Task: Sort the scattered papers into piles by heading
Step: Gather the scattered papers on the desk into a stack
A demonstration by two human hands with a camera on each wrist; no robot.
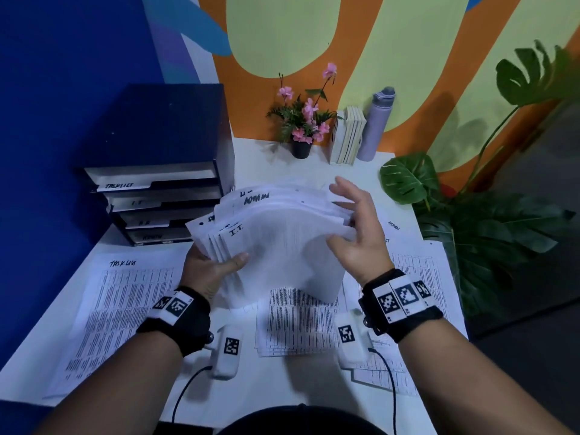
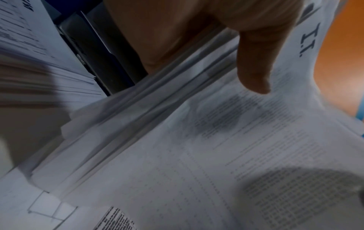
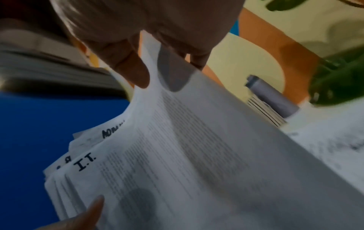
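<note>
My left hand (image 1: 216,268) grips a thick fanned stack of printed papers (image 1: 282,215) by its left edge above the table, thumb (image 2: 256,62) pressed on top. The top sheet (image 1: 288,255) is headed "I.T."; sheets behind it show "ADMIN" and other headings. My right hand (image 1: 354,224) pinches the right edge of this top sheet (image 3: 187,147) between thumb (image 3: 128,66) and fingers, and the sheet bows. On the table lie a "TASKLIST" pile (image 1: 125,306) at the left, a pile (image 1: 298,324) in the middle under the stack, and sheets (image 1: 414,271) at the right, one headed "ADMIN".
A dark blue drawer organiser (image 1: 157,171) with labelled trays stands at the back left. A flower pot (image 1: 300,148), upright books (image 1: 346,136) and a lilac bottle (image 1: 376,124) line the back wall. A large leafy plant (image 1: 470,221) crowds the table's right edge.
</note>
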